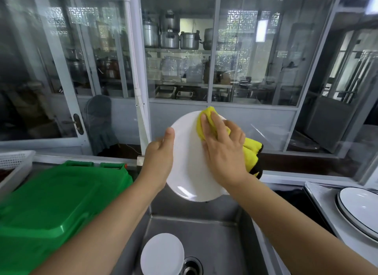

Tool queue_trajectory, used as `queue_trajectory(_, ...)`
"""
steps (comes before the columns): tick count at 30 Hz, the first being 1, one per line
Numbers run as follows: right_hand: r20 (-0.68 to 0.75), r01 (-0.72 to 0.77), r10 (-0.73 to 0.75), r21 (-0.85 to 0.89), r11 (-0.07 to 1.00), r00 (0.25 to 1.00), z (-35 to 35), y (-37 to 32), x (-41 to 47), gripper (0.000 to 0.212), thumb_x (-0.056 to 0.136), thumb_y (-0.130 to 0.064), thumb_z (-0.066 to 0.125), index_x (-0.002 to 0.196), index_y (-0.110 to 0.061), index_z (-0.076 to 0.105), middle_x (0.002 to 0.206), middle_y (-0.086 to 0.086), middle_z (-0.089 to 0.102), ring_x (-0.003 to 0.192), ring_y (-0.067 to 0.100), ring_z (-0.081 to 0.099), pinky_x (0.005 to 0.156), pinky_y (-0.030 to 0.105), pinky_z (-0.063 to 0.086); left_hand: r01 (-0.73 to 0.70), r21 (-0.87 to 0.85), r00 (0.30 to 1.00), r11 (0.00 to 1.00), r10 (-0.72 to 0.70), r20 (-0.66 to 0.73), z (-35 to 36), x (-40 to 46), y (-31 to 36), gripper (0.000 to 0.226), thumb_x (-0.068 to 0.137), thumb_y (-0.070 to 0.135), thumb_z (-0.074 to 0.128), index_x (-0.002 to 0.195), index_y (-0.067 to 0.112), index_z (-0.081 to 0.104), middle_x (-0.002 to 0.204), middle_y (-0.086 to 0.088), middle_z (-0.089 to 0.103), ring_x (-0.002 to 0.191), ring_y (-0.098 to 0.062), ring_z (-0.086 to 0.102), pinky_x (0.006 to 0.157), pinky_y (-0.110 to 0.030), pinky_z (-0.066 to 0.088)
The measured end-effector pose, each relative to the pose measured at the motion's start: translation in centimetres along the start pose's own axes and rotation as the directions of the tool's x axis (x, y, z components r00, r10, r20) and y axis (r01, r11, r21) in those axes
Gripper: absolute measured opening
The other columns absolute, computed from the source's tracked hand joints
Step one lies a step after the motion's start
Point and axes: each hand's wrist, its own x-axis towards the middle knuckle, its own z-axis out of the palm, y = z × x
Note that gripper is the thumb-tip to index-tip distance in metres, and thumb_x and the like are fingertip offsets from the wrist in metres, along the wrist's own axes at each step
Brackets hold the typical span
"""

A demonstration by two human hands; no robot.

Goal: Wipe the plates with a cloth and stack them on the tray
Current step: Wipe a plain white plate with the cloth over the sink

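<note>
A white plate (189,164) is held upright above the sink, its face toward me. My left hand (158,158) grips its left rim, thumb on the front. My right hand (222,149) presses a yellow cloth (250,151) flat against the upper right of the plate, fingers straight; the cloth's dark-edged end hangs behind the hand. A small white plate (162,254) lies in the steel sink (214,233) beside the drain. Two dark-rimmed white plates (360,209) are stacked on a tray (321,194) at the right.
A green plastic lid or bin (57,203) fills the counter at the left, with a white perforated basket (16,160) behind it. Glass partitions (180,59) stand close behind the sink, showing pots on shelves.
</note>
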Motion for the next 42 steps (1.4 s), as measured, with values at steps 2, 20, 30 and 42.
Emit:
queue_trajectory(2,-0.019,0.078,-0.077,0.052,0.996,0.997,0.4,-1.2,0.0,0.049,0.09,-0.021,0.054,0.138,-0.014,0.049,0.146,0.007,0.041,0.112,0.032,0.035,0.09,0.043,0.026,0.027,-0.023,0.999,0.999,-0.027,-0.018,0.3,0.0,0.3,0.064,0.088,0.067,0.04,0.072,0.009,0.06,0.071,-0.009,0.066,0.069,-0.028,0.062,0.067,-0.035,0.05)
queue_trajectory(20,-0.004,0.339,-0.341,-0.106,0.935,0.94,1.0,4.0,-1.9,0.047,0.088,-0.015,0.054,0.135,-0.018,0.052,0.143,-0.003,0.034,0.109,0.033,0.041,0.084,0.044,0.036,-0.021,0.043,0.992,0.999,0.016,0.124,-1.4,1.8,1.1,0.076,0.086,0.069,0.04,0.088,-0.005,0.06,0.075,-0.012,0.063,0.069,-0.024,0.059,0.065,-0.034,0.044)
queue_trajectory(30,-0.001,0.035,-0.035,-0.058,0.998,0.999,0.0,3.1,-1.9,0.049,0.085,-0.009,0.061,0.134,-0.009,0.054,0.14,0.011,0.048,0.105,0.033,0.036,0.084,0.047,0.037,0.033,-0.137,0.999,0.99,-0.032,0.013,-1.5,1.7,1.4,0.048,0.088,0.06,0.05,0.073,0.017,0.065,0.064,0.009,0.07,0.056,-0.006,0.066,0.053,-0.024,0.052)
queue_trajectory(42,0.047,0.034,-0.045,0.228,0.973,0.998,1.7,-6.1,-6.3,0.049,0.085,-0.02,0.049,0.134,-0.021,0.052,0.141,0.0,0.047,0.102,0.024,0.045,0.082,0.036,0.032,0.033,-0.469,0.994,0.883,-0.077,-0.073,0.8,1.1,0.2,0.034,0.095,0.049,0.048,0.094,0.022,0.069,0.086,0.006,0.076,0.078,-0.012,0.072,0.061,-0.025,0.056)
